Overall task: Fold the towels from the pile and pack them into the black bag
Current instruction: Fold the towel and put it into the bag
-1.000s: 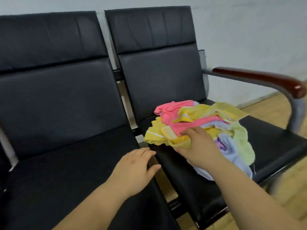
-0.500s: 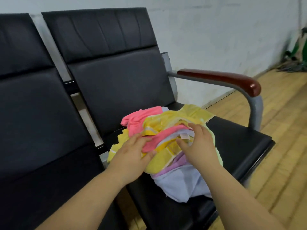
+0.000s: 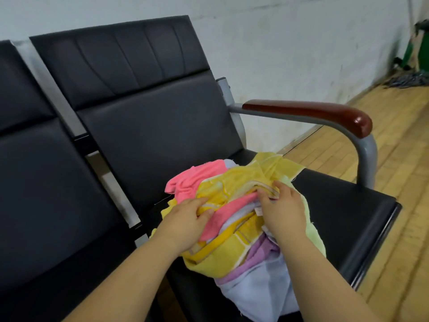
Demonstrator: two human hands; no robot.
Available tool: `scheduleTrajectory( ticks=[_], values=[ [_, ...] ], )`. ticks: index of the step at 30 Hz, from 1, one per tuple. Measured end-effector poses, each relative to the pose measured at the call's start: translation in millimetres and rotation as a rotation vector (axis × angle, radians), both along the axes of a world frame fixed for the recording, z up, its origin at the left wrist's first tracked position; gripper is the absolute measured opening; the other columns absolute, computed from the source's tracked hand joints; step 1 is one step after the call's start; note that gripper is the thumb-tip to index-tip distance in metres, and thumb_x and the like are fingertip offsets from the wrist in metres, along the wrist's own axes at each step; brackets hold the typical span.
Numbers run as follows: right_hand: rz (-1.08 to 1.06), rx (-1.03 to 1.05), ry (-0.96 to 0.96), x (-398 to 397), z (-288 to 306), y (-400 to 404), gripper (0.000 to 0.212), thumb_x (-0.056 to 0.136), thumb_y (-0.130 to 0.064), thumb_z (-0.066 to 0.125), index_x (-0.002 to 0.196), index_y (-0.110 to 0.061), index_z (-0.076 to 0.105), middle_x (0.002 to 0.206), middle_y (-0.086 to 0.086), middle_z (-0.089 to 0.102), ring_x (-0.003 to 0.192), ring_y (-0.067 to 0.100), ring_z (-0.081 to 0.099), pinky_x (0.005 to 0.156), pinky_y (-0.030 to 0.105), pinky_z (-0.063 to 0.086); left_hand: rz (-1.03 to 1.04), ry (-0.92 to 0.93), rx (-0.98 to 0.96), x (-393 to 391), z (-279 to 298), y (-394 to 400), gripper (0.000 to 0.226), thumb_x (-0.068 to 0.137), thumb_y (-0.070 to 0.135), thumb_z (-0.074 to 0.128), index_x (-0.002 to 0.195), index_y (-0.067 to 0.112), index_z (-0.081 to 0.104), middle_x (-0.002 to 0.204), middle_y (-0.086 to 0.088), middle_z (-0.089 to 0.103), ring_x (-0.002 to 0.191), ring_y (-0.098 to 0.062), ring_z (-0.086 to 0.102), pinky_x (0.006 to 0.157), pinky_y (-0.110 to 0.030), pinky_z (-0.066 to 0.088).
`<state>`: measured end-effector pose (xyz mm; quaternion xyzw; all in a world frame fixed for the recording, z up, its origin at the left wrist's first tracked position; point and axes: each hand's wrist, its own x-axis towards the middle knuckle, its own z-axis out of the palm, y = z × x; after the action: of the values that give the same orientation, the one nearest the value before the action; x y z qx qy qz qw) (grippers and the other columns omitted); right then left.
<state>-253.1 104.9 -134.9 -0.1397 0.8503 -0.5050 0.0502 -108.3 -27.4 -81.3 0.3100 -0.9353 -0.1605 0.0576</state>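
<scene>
**Pile on chair seat, both hands in it — risk of dragging several towels at once**

Risk 1, tangle. The left hand [image 3: 185, 219] has its fingers [image 3: 199, 202] curled into the pink and yellow layers on the near-left side of the pile of towels [image 3: 236, 219]; the right hand [image 3: 284, 211] pinches a pale, banded fabric edge near the top. The layers are interleaved, so pulling one edge would probably bring neighbours along with it. Judgement: separate a single towel before lifting.

Risk 2, slide-off. The pile sits toward the front of the black chair seat [image 3: 343, 205], and a white-lilac piece [image 3: 262, 289] appears to hang past the front edge. A pull toward the person could tip the lower pieces onto the wooden floor [image 3: 399, 159]. The smooth seat surface likely offers little friction.

Risk 3, no destination seen. The black bag is not in view, so where the folded towels go cannot be told from here.

Appearance of the pile: crumpled heap, none folded. Colours visible: pink, bright yellow with white banding, pale yellow-green, lilac, white. A small label shows just beside the right thumb. Thin, soft cloth; frayed threads at some edges. The armrest [image 3: 308, 112] stands to the right, apart from the pile.
</scene>
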Motion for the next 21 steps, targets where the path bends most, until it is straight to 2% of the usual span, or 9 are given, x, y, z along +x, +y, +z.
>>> scheduleTrajectory(
  ticks=[2, 5, 7, 10, 11, 13, 15, 18, 21],
  values=[
    [-0.017, 0.022, -0.065, -3, -3, -2, 0.057, 0.091, -0.054, 0.049, 0.139, -0.024, 0.044, 0.139, 0.01, 0.045, 0.125, 0.03, 0.045, 0.103, 0.046, 0.038, 0.044, 0.015, -0.004, 0, 1, -1, 0.042, 0.096, 0.044, 0.047, 0.136, 0.03, 0.051, 0.139, 0.006, 0.052, 0.127, -0.015, 0.047, 0.103, -0.027, 0.038],
    [-0.039, -0.006, -0.128, -7, -1, -1, 0.052, 0.09, -0.055, 0.05, 0.129, -0.022, 0.052, 0.122, 0.004, 0.059, 0.11, 0.026, 0.056, 0.095, 0.043, 0.044, 0.116, 0.207, 0.048, -1, 8, -2, 0.025, 0.093, 0.035, 0.058, 0.114, 0.027, 0.069, 0.116, 0.01, 0.067, 0.108, -0.006, 0.059, 0.087, -0.019, 0.042],
    [-0.027, -0.143, -0.164, -7, 4, 1, 0.043, 0.092, -0.048, 0.053, 0.122, -0.019, 0.057, 0.108, -0.001, 0.062, 0.099, 0.019, 0.057, 0.087, 0.034, 0.045, 0.134, 0.381, 0.155, -1, 15, -2, 0.012, 0.089, 0.024, 0.066, 0.097, 0.028, 0.074, 0.101, 0.011, 0.071, 0.092, 0.003, 0.061, 0.081, -0.014, 0.042],
    [-0.025, -0.362, -0.156, -6, 12, 3, 0.022, 0.091, -0.032, 0.062, 0.107, -0.018, 0.066, 0.093, -0.009, 0.061, 0.091, 0.01, 0.057, 0.071, 0.023, 0.04, 0.113, 0.56, 0.403, 0, 28, 1, 0.017, 0.084, 0.013, 0.07, 0.081, 0.029, 0.073, 0.088, 0.009, 0.072, 0.082, 0.005, 0.065, 0.074, -0.009, 0.047],
    [-0.03, -0.433, -0.159, -5, 16, 3, 0.013, 0.09, -0.026, 0.064, 0.1, -0.019, 0.068, 0.091, -0.009, 0.064, 0.091, 0.011, 0.061, 0.068, 0.02, 0.041, 0.112, 0.589, 0.475, 0, 31, 3, 0.016, 0.084, 0.01, 0.07, 0.083, 0.026, 0.073, 0.086, 0.006, 0.072, 0.083, 0.001, 0.066, 0.073, -0.01, 0.048],
    [-0.048, -0.599, -0.214, 1, 25, 0, 0.002, 0.088, -0.018, 0.067, 0.088, -0.02, 0.068, 0.087, -0.007, 0.067, 0.088, 0.013, 0.064, 0.066, 0.016, 0.044, 0.132, 0.638, 0.584, 0, 32, 5, 0.018, 0.084, 0.008, 0.069, 0.096, 0.022, 0.069, 0.085, -0.001, 0.072, 0.089, -0.015, 0.068, 0.083, -0.025, 0.053],
    [-0.082, -0.774, -0.303, 11, 36, -3, 0.008, 0.087, -0.014, 0.068, 0.084, -0.02, 0.064, 0.087, 0.0, 0.069, 0.085, 0.016, 0.065, 0.068, 0.019, 0.047, 0.179, 0.684, 0.69, 1, 32, 6, 0.027, 0.087, 0.007, 0.066, 0.111, 0.018, 0.06, 0.088, -0.008, 0.071, 0.093, -0.025, 0.068, 0.091, -0.04, 0.052],
    [-0.011, -0.887, -0.398, 35, 52, -10, 0.015, 0.087, -0.009, 0.065, 0.092, -0.021, 0.057, 0.086, 0.005, 0.067, 0.076, 0.016, 0.065, 0.066, 0.023, 0.048, 0.275, 0.777, 0.963, 2, 35, 10, 0.027, 0.093, 0.005, 0.057, 0.118, 0.012, 0.054, 0.093, -0.012, 0.071, 0.081, -0.022, 0.071, 0.07, -0.035, 0.058],
    [0.305, -0.902, -0.592, 65, 63, -17, 0.025, 0.086, 0.003, 0.059, 0.103, -0.016, 0.058, 0.081, 0.007, 0.063, 0.068, 0.017, 0.064, 0.066, 0.026, 0.053, 0.365, 0.788, 1.186, 3, 40, 18, 0.019, 0.097, 0.014, 0.051, 0.114, 0.011, 0.058, 0.079, -0.006, 0.071, 0.065, -0.018, 0.067, 0.057, -0.032, 0.054]
  ],
)
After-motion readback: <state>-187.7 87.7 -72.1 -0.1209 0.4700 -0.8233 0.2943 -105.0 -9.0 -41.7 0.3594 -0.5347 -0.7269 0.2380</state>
